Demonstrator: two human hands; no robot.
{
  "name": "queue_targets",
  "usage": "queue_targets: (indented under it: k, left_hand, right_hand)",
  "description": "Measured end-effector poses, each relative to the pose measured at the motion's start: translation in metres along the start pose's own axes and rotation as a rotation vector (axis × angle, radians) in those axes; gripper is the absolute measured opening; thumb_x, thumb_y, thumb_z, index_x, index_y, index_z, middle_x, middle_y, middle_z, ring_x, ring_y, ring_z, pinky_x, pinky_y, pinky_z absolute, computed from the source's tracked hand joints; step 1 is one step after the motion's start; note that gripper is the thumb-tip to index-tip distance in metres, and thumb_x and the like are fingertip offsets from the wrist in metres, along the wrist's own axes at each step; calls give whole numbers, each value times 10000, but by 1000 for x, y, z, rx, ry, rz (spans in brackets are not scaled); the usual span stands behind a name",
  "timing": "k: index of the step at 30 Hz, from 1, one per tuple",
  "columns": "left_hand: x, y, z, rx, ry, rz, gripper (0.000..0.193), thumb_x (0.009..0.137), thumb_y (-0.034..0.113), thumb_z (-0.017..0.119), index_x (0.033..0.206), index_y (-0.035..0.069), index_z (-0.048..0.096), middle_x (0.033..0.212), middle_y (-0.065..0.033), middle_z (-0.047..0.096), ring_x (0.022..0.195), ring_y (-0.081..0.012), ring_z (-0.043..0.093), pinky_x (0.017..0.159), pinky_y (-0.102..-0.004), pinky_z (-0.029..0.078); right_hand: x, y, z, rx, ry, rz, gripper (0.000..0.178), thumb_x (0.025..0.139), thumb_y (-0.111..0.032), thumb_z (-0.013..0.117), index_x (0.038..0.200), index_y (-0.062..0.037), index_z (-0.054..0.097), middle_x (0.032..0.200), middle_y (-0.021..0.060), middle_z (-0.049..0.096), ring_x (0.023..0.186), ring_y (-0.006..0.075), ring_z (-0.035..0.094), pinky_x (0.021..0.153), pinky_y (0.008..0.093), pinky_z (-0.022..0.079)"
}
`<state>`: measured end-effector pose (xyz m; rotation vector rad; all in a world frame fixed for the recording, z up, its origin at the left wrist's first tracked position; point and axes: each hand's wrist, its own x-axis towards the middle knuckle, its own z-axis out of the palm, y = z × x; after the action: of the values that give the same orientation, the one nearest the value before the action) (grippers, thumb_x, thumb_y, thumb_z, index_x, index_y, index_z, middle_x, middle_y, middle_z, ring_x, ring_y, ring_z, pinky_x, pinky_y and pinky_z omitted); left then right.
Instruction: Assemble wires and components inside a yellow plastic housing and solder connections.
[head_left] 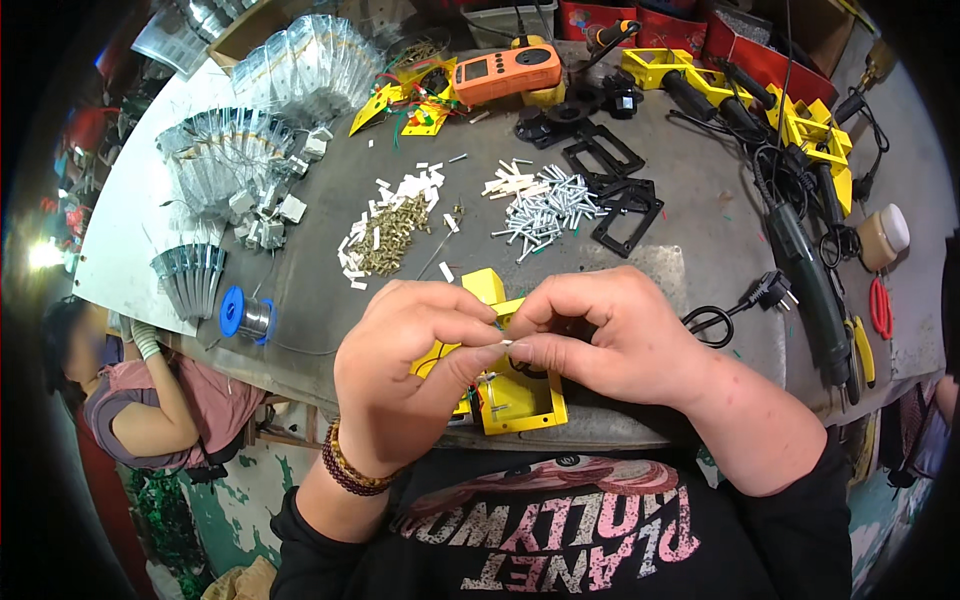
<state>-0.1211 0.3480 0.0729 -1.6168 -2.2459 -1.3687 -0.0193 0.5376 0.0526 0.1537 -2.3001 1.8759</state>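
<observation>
Above an open yellow plastic housing point(553, 416), my left hand point(412, 350) and my right hand point(622, 340) meet fingertip to fingertip. Thumbs and index fingers of both pinch a tiny white piece point(507, 343), mostly hidden by the fingertips. Inside the housing, which my hands partly cover, some metal and dark parts show. Just beyond lie a pile of small brass-coloured parts point(393, 238) mixed with white sleeves point(420, 186), and a heap of silver screws point(545, 215). A loose white sleeve point(446, 271) rests near my left knuckles.
Black frames point(628, 215) and an orange meter point(508, 74) lie farther back. A corded plug point(772, 291), a dark electric screwdriver point(808, 280) and yellow-handled pliers point(861, 352) are at right. At left are a solder spool point(247, 316) and bundled clear bags point(225, 150). Another person point(165, 400) sits left.
</observation>
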Motion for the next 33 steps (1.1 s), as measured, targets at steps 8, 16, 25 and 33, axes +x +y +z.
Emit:
queue_targets:
  k: [8, 16, 25, 33]
  left_hand:
    - [-14, -11, -6, -699, 296, -292, 227, 753, 62, 809, 929, 61, 666, 1190, -122, 639, 1000, -248, 607, 866, -333, 466]
    - [-2, 6, -1, 452, 61, 133, 141, 691, 85, 813, 763, 80, 692, 1166, -124, 663, 1133, -318, 556, 997, -423, 399]
    - [-15, -13, -8, 116, 204, 1, 181, 740, 47, 789, 889, 90, 696, 965, -57, 686, 876, -240, 609, 810, -343, 447]
    - [-6, -4, 6, 443, 9, 48, 246, 653, 110, 821, 888, 114, 747, 953, -21, 687, 917, -241, 613, 856, -390, 405]
  right_hand:
    - [0, 3, -2, -84, 38, -86, 112, 852, -96, 709, 883, -8, 646, 751, 119, 676, 680, 248, 678, 626, 341, 511]
    - [-3, -2, 1, -92, 0, -61, 105, 851, -121, 710, 889, -41, 651, 728, 106, 659, 663, 259, 667, 605, 358, 502]
    - [2, 2, -12, -99, -41, 124, 84, 891, -50, 710, 900, 15, 659, 799, 17, 671, 731, 63, 612, 641, 242, 488]
    - [1, 4, -14, 218, -56, 220, 111, 892, -72, 715, 925, 10, 647, 813, 13, 671, 771, 67, 617, 674, 235, 494]
